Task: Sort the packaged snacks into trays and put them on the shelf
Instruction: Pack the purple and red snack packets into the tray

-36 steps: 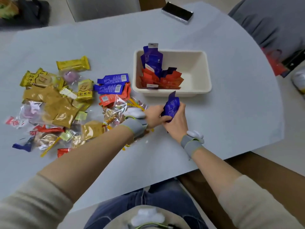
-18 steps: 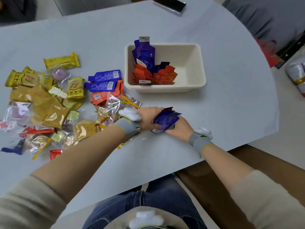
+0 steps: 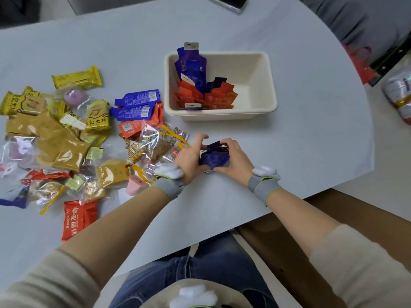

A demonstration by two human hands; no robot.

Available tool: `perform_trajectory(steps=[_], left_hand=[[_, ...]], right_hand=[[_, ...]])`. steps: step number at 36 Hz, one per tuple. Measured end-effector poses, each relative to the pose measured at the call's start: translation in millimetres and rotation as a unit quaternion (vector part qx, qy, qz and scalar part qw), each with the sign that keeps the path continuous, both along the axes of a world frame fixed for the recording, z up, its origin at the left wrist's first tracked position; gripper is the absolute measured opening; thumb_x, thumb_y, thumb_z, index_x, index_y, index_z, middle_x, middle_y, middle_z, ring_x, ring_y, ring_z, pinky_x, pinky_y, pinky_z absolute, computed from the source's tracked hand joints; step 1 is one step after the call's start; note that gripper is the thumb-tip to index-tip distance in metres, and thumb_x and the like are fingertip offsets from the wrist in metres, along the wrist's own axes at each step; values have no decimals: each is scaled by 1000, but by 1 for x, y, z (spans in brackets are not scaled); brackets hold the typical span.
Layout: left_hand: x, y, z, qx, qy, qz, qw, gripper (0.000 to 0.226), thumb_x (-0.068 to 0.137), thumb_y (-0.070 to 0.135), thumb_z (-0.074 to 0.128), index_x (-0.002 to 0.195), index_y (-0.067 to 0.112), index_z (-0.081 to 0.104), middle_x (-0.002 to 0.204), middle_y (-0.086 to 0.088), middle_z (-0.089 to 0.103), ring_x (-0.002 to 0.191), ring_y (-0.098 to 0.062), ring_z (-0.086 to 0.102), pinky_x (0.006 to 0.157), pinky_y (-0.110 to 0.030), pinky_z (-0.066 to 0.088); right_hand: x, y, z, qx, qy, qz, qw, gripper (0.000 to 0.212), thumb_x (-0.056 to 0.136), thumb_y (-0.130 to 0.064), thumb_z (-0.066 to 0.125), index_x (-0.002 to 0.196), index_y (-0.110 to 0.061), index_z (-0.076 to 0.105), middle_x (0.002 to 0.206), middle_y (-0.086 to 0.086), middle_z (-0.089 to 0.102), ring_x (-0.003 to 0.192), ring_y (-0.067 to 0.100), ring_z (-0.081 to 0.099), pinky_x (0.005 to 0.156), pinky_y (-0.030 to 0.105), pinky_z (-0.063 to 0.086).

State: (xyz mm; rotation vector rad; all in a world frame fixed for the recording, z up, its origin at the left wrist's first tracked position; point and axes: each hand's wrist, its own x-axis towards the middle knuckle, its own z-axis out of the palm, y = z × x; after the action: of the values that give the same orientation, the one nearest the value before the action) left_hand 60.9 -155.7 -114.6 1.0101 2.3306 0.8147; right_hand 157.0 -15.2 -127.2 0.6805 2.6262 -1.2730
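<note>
A small stack of dark blue snack packets (image 3: 214, 157) lies on the grey table between my hands. My right hand (image 3: 233, 160) curls round its right side and grips it. My left hand (image 3: 191, 158) touches its left side with fingers spread. Behind them stands a cream tray (image 3: 262, 85) that holds upright blue and orange packets (image 3: 200, 90) in its left half. A loose pile of mixed snacks (image 3: 73, 141) covers the table's left: yellow, gold, clear, red, and two blue packets (image 3: 135, 105).
The table's curved edge (image 3: 333, 185) runs close to my right wrist. A phone (image 3: 229, 2) lies at the far edge. A grey seat and a red bag (image 3: 360, 63) sit off the table at right.
The blue packets were held upright in my right hand, then laid flat on the table. Both hands now press them together lower down.
</note>
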Motion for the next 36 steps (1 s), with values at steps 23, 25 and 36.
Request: perform_trajectory(steps=[23,25,36], left_hand=[[2,15,-28,-49,-23,-9,998,63,66,20,81,120,9,52,102,-15,61,92,-33,61,76,-31,45],[7,13,-26,-50,-23,-27,998,58,69,23,80,120,11,54,101,-13,63,92,-31,62,78,-35,49],[-6,62,51,9,36,-91,995,68,71,31,80,129,11,49,107,-13,65,96,-33,61,81,-38,49]], right_hand=[[-6,4,-6,-2,-99,-32,995,45,61,-24,86,99,-15,63,98,6,67,92,24,63,76,27,50],[2,4,-3,-12,-105,-37,994,39,63,-24,85,95,-17,64,92,3,69,88,21,65,73,24,50],[5,52,87,35,-13,-55,998,43,59,-21,90,94,-4,71,92,11,73,89,24,67,80,36,52]])
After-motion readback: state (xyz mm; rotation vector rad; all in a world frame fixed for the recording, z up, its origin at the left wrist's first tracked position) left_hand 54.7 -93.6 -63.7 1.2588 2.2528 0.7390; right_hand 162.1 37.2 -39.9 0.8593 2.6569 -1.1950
